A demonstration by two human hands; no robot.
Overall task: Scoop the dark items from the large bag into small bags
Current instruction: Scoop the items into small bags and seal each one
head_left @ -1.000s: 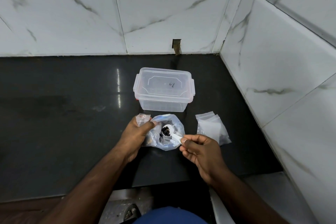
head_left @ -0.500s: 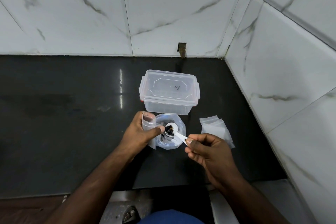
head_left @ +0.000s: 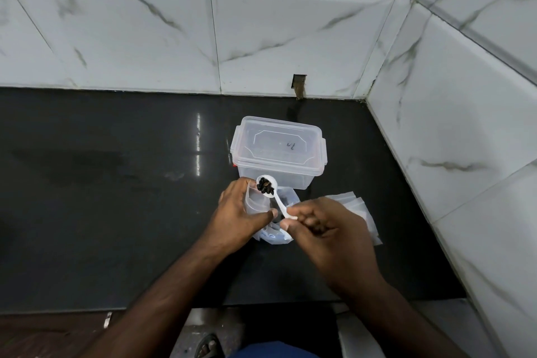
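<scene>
Spoon [head_left: 271, 192] lifted (dark items [head_left: 265, 185] aboard) in right hand [head_left: 322, 229] pinch, left hand [head_left: 241, 213] gripping small bag [head_left: 257, 202]

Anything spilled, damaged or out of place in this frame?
No spill shows. The white plastic spoon holds its dark items over the small clear bag. One oddity: a chipped gap in the marble wall tile behind the clear lidded plastic box.

Both forearms bare, no sleeves; left hand [head_left: 242, 212] and right hand [head_left: 328, 229] without rings or watch; blue garment [head_left: 273, 353] at 6 o'clock.
</scene>
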